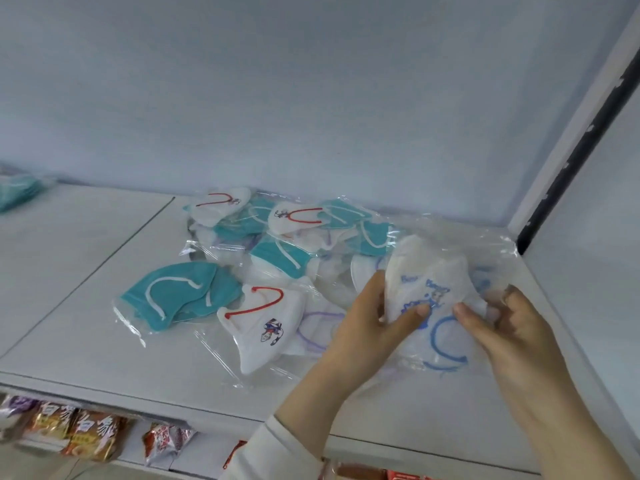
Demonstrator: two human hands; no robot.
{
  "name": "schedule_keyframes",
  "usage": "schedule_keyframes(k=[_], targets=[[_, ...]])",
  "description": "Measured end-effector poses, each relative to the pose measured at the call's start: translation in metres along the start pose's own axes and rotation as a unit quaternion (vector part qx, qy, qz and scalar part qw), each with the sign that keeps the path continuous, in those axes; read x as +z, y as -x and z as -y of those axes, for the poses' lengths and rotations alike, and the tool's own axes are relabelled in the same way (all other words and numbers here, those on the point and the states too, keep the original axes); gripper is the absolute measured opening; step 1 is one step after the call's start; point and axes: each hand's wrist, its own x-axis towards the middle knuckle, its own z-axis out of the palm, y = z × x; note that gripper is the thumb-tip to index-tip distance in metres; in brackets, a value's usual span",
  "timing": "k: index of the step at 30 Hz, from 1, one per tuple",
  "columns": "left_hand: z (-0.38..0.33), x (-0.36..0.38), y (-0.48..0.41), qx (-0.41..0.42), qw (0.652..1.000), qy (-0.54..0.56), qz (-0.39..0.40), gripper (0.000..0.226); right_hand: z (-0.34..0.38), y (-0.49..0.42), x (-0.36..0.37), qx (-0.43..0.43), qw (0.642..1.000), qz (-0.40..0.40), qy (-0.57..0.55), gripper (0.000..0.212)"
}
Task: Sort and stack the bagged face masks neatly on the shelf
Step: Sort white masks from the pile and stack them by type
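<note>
Both hands hold one clear bag with a white mask with blue loops and blue print point(427, 271) over the right end of the white shelf point(86, 271). My left hand point(370, 320) pinches its left side, thumb on the print. My right hand point(509, 323) pinches its right side. To the left lies a loose pile of bagged masks: a teal one point(180, 292) at the front, a white one with red loops point(266, 323) beside it, more teal and white ones point(287, 223) behind. A purple-looped mask point(318, 327) lies partly under my left hand.
The shelf's back wall point(311, 98) stands just behind the pile and a side panel point(588, 237) closes the right end. A teal bagged stack point(17, 192) sits at the far left edge. Snack packets point(86, 434) fill the shelf below.
</note>
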Motion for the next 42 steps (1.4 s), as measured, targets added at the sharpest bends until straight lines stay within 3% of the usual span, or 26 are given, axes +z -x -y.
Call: schedule_keyframes(k=[3,8,10,11,13,15,16,19,22,24,28,31,33,35,37,42], targets=[[-0.004,-0.034,0.000,-0.022,0.999,-0.006,-0.023,0.023,0.003,-0.011,0.039,0.021,0.999,0.031,-0.011,0.032],[-0.006,-0.118,-0.002,-0.029,0.990,0.055,-0.130,0.017,0.003,-0.044,0.119,0.034,0.994,0.097,0.034,0.021],[-0.004,-0.161,-0.001,-0.045,0.978,0.075,-0.188,0.013,-0.002,-0.063,0.148,-0.007,0.990,0.101,0.098,0.028],[-0.002,-0.185,-0.001,-0.052,0.971,0.075,-0.221,0.011,-0.008,-0.076,0.161,-0.043,0.977,0.098,0.186,0.035],[0.003,-0.232,0.000,-0.057,0.957,0.072,-0.276,0.011,-0.024,-0.104,0.180,-0.094,0.905,0.117,0.398,0.060],[0.007,-0.271,-0.001,-0.063,0.949,0.077,-0.298,0.010,-0.038,-0.122,0.200,-0.062,0.814,0.151,0.558,0.079],[0.009,-0.286,-0.001,-0.065,0.948,0.080,-0.302,0.012,-0.041,-0.124,0.210,-0.039,0.781,0.160,0.602,0.077],[0.014,-0.314,-0.006,-0.068,0.948,0.090,-0.298,0.013,-0.040,-0.113,0.236,-0.078,0.747,0.138,0.645,0.049],[0.016,-0.322,-0.016,-0.057,0.952,0.101,-0.284,0.011,-0.034,-0.093,0.261,-0.150,0.707,0.149,0.675,0.053],[0.016,-0.321,-0.023,-0.047,0.955,0.108,-0.271,0.010,-0.031,-0.083,0.272,-0.165,0.708,0.194,0.659,0.059],[0.008,-0.315,-0.035,-0.022,0.962,0.126,-0.239,0.012,-0.018,-0.073,0.269,-0.099,0.796,0.333,0.496,0.086],[0.005,-0.312,-0.040,-0.011,0.965,0.123,-0.230,0.014,-0.010,-0.079,0.238,-0.071,0.853,0.222,0.467,0.082],[0.005,-0.309,-0.042,-0.015,0.966,0.126,-0.225,0.013,-0.010,-0.081,0.219,-0.032,0.829,0.144,0.539,0.076],[0.006,-0.305,-0.045,-0.024,0.967,0.130,-0.219,0.012,-0.016,-0.076,0.215,-0.011,0.776,0.176,0.605,0.073],[0.005,-0.300,-0.049,-0.028,0.968,0.125,-0.215,0.012,-0.022,-0.066,0.225,-0.029,0.747,0.244,0.618,0.068],[0.001,-0.290,-0.057,-0.036,0.970,0.103,-0.219,0.010,-0.024,-0.051,0.230,-0.056,0.766,0.293,0.570,0.064]])
